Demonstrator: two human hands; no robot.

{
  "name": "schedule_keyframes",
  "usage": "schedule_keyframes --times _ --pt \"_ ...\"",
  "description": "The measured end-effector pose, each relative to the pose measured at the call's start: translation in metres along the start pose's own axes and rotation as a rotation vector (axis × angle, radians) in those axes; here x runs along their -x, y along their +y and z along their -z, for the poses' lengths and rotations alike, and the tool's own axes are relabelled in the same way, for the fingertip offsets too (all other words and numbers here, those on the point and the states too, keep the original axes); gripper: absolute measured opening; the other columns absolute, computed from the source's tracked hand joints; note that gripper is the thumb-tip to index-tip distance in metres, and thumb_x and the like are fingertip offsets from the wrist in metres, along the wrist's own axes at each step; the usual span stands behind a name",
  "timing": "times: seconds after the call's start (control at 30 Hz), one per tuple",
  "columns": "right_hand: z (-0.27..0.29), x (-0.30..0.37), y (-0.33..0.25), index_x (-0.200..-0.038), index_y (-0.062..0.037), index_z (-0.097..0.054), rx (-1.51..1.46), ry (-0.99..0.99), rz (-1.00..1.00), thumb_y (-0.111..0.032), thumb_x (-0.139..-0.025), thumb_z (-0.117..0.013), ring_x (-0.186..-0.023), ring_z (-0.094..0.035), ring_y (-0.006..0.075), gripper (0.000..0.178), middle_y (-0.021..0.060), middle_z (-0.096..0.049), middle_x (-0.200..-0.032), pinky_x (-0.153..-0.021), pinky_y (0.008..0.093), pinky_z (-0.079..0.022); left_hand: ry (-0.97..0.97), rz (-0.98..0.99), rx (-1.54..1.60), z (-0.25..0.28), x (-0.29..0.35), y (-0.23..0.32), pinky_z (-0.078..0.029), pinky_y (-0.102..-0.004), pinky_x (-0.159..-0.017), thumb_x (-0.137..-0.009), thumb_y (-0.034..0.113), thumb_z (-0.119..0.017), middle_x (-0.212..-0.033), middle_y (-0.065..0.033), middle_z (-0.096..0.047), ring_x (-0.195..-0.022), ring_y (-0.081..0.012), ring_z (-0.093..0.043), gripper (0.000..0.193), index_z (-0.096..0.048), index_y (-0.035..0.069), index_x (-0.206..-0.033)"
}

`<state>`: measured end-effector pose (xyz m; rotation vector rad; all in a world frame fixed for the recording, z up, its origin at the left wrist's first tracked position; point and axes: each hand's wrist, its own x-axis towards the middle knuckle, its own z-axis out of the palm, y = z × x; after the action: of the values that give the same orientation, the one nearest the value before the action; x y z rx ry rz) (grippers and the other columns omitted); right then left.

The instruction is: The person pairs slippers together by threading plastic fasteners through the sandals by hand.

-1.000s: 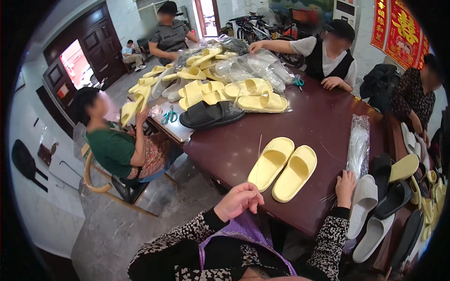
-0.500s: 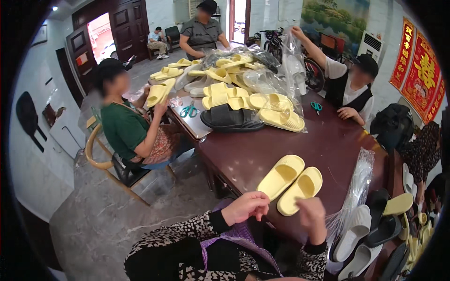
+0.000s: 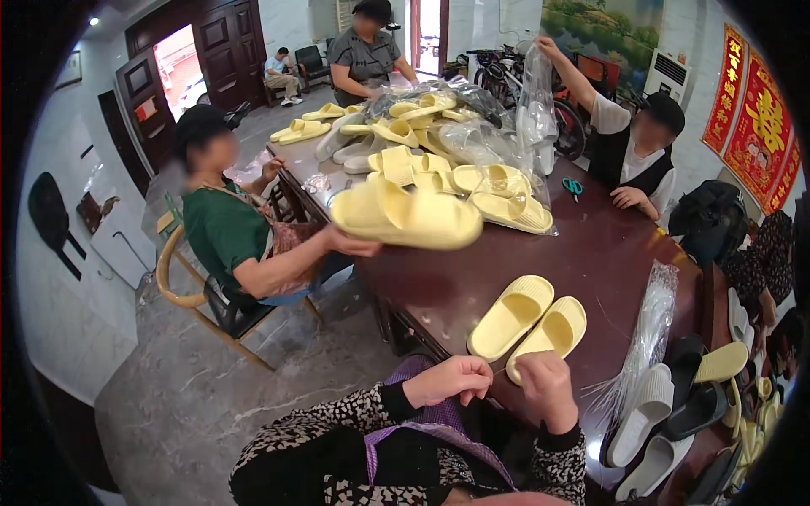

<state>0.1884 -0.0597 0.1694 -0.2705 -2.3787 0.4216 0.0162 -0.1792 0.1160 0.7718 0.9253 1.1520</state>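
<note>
My left hand (image 3: 449, 379) is closed in a pinch at the near table edge. Close by on its right, my right hand (image 3: 547, 390) is pinched too, in front of a yellow slipper (image 3: 564, 325). What the fingers hold is too thin to make out; a faint line seems to run between them. Another yellow slipper (image 3: 511, 316) lies beside the first, toes pointing away from me. To the right of my hands is a bundle of clear, thin plastic strands (image 3: 645, 320).
A co-worker in green (image 3: 221, 232) holds a yellow slipper pair (image 3: 405, 218) over the table (image 3: 591, 253). Behind it rises a heap of bagged slippers (image 3: 422, 126). Teal scissors (image 3: 573, 189) lie near another co-worker (image 3: 633, 148) lifting a clear bag (image 3: 537, 93). Loose slippers (image 3: 645, 413) crowd the right.
My right hand has moved slightly left, nearer my left hand. The co-worker in green has swung the yellow slippers out to the right, covering the black slipper and one pair of scissors.
</note>
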Motion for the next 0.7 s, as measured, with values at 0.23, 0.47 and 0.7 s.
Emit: schedule_keyframes --times 0.23,0.47,0.7 --pt "0.038 -0.007 0.044 -0.082 -0.0006 -0.061 0.155 0.224 -0.18 0.004 -0.076 -0.062 -0.068 -0.06 0.0245 0.007 0.012 -0.062 -0.075 -0.062 0.0311 -0.048 0.156 -0.076 -0.121 -0.002 0.012 -0.001 -0.044 -0.0205 -0.058 -0.09 0.01 -0.056 -0.079 -0.0018 -0.06 -0.063 -0.0071 -0.053 0.008 -0.058 0.003 -0.09" --pt "0.027 0.015 0.093 -0.086 0.0018 -0.062 -0.08 0.331 -0.322 -0.004 -0.083 -0.062 -0.069 -0.06 0.0216 0.006 0.0133 -0.063 -0.078 -0.063 0.0294 -0.046 0.319 -0.43 -0.649 -0.017 -0.011 0.017 -0.044 -0.0245 -0.062 -0.085 0.002 -0.058 -0.08 -0.0038 -0.059 -0.071 -0.0122 -0.055 0.004 -0.057 0.001 -0.089" --pt "0.07 0.03 0.195 -0.083 0.0023 -0.062 -0.211 0.32 -0.354 -0.011 -0.081 -0.062 -0.063 -0.058 0.017 0.014 0.011 -0.061 -0.069 -0.058 0.029 -0.044 0.378 -0.972 -1.235 -0.051 -0.104 0.051 -0.047 -0.0313 -0.069 -0.075 -0.009 -0.058 -0.084 -0.0132 -0.059 -0.075 -0.0255 -0.058 0.014 -0.057 -0.001 -0.087"
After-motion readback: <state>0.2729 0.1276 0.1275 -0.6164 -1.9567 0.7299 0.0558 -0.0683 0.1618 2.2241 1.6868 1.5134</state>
